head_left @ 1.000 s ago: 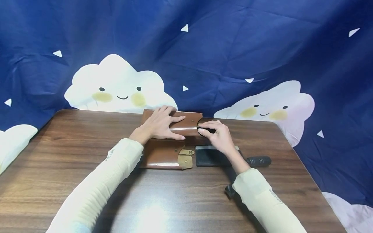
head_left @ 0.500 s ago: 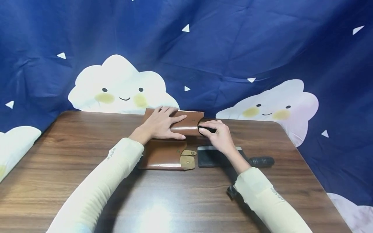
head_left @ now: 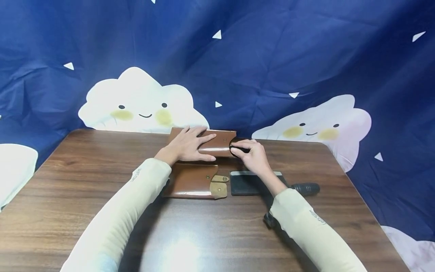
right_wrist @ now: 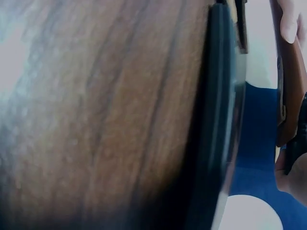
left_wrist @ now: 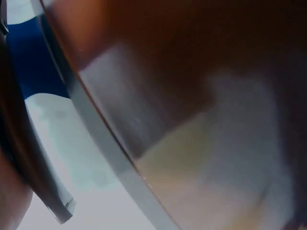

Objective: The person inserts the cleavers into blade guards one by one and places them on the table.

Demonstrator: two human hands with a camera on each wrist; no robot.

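Note:
In the head view a glossy brown leather case lies near the table's far edge. My left hand holds it from the left, index finger stretched over its top and thumb along its near side. At the case's curved right mouth, my right hand pinches a black object, mostly hidden by the fingers and the case. The right wrist view shows that black object with a ridged surface against the case. Just in front lies a second brown leather case with tan flaps.
A flat black pouch with a pale strip lies below my right wrist. Beside it is a black ridged handle; another black part shows by the sleeve. Behind the wooden table hangs a blue cloud-patterned curtain.
Both hands and the leather case hold nearly the same place. The right hand with the black object has shifted very slightly; the sleeves have moved a little.

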